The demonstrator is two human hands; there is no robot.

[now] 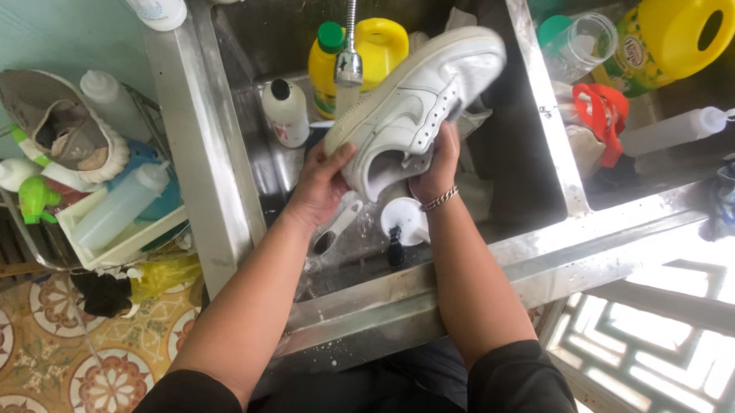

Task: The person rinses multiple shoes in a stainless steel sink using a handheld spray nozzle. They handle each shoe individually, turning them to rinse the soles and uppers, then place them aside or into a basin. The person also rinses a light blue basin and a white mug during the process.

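Holding a white sneaker over a steel sink at the centre of the frame, I grip it with both hands. My left hand clamps the toe end, thumb pressed on top, fingers wrapped below. My right hand, with a chain bracelet at the wrist, closes its fingers on the shoe's lower side. A faucet hangs just above the toe, in the upper middle. Behind the shoe stand a yellow bottle and a white bottle. Below my hands, in the basin, lie a brush and a white lid.
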